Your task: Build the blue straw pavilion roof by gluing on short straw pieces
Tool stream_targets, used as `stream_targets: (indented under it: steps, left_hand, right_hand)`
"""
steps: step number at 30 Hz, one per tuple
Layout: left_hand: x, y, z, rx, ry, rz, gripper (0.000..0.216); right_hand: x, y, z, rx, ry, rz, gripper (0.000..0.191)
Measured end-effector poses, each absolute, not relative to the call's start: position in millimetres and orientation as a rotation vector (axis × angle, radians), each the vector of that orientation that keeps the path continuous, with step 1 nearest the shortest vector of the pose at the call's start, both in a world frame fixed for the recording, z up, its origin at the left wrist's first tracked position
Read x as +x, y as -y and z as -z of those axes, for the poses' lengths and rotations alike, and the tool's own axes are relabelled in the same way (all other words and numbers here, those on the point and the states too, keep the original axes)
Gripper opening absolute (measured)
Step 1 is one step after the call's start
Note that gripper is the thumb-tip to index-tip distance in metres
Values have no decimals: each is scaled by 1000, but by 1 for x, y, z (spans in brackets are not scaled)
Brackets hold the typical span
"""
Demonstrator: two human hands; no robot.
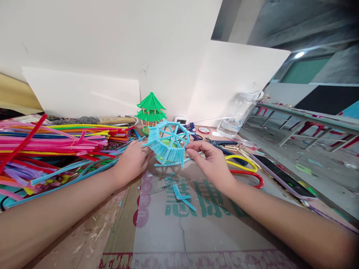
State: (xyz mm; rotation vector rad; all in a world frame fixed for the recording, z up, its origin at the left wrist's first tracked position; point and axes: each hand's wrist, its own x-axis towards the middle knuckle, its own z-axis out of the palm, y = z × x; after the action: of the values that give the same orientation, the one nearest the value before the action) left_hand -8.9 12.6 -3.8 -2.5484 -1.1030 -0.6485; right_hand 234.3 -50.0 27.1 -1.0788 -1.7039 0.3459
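A light-blue roof-shaped frame made of straws is held up between both hands, just above the table. My left hand grips its left edge with curled fingers. My right hand pinches its right rim between thumb and fingers. Behind it stands a small green straw pavilion. Cut blue straw pieces lie on the printed cardboard sheet below the hands.
A big heap of coloured straws fills the left side. Scissors with yellow and red handles, a phone, a glue gun, a tape roll and a plastic bottle lie to the right. White boards back the table.
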Motion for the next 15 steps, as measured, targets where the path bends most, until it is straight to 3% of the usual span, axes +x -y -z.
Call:
stream_targets:
  steps: [9,15]
  left_hand:
    - [-9,-14,5,-2570,1068,689,18]
    - [-9,-15,6,-2585,1160,692,26]
  right_hand:
    - [232,50,-32,-1089,1779,-253,10]
    - [238,53,-50,-1052,1795,-293,16]
